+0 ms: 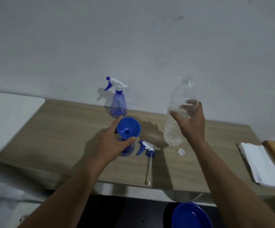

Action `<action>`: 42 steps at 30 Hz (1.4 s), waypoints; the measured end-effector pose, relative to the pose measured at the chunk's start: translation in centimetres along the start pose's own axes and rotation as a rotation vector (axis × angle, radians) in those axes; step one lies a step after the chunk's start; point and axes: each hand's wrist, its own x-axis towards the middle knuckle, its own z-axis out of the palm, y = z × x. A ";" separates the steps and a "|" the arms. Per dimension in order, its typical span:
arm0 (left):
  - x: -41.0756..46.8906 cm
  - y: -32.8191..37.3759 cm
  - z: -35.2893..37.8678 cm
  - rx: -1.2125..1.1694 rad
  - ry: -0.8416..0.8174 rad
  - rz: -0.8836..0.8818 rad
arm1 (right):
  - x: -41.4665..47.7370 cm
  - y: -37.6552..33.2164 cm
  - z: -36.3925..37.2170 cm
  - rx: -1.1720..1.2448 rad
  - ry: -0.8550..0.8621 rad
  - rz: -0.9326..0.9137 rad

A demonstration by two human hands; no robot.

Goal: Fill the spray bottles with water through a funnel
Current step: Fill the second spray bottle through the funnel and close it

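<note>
Left hand [115, 142] pinches the blue funnel [128, 127] seated in a spray bottle [128, 149]; right hand [191, 122] wraps the uncapped, unlabelled water bottle [180, 111].

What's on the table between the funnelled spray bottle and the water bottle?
In the head view, the removed trigger sprayer head lies between the spray bottle and the water bottle, dip tube pointing toward the near edge.

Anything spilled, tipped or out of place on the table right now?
No spill visible. The white-and-blue trigger sprayer head lies on its side on the wooden table, and the small white cap sits loose beside the clear plastic water bottle; both expected mid-fill.
</note>
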 end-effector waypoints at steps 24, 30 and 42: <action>1.3 0.3 -1.6 0.188 -0.019 -0.005 | -1.7 -7.5 -5.7 -0.423 -0.782 -0.246; 1.5 0.2 -1.5 0.209 -0.006 -0.017 | -1.3 -7.8 -4.8 -0.487 -0.872 -0.295; 1.9 -0.2 -1.6 0.230 -0.003 0.028 | -0.1 -8.2 -4.3 -0.697 -1.074 -0.312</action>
